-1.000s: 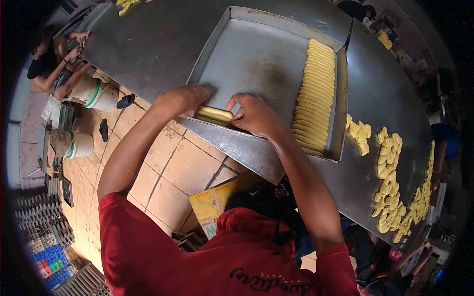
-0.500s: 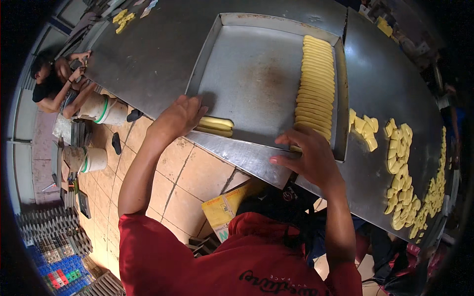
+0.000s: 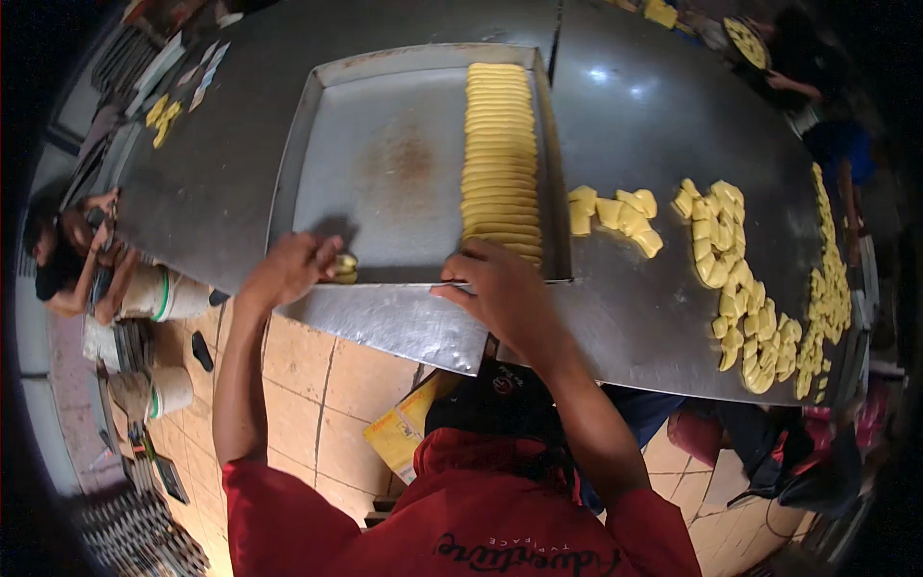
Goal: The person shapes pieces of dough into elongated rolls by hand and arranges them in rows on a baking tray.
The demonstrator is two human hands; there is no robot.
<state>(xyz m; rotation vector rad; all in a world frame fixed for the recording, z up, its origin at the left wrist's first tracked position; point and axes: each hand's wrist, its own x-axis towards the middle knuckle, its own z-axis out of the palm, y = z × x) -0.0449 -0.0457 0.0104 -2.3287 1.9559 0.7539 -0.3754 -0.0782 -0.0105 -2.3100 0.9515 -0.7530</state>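
Note:
A large metal baking tray (image 3: pixel 361 231) lies on the steel table. Along its right side runs a tight row of thin yellow dough rolls (image 3: pixel 498 154). My left hand (image 3: pixel 291 267) is at the tray's near left corner, fingers curled down over a few short dough rolls (image 3: pixel 344 264); their right ends stick out past the fingertips. My right hand (image 3: pixel 510 293) is closed at the near rim, thumb outside the tray and fingers inside, beside the row's near end. It covers part of the last rolls.
Cut dough pieces lie on the table (image 3: pixel 625 317) right of the tray, in a small cluster (image 3: pixel 615 213), a longer heap (image 3: pixel 726 250) and a strip (image 3: pixel 829 298). More pieces (image 3: pixel 163 120) are far left. One person (image 3: pixel 72 255) sits at the left; another person's arm (image 3: pixel 793 87) shows far right.
The view has turned, so the tray sits further left and straighter. My left hand covers more of the short dough rolls, and my right hand's fingers have drawn in at the near rim.

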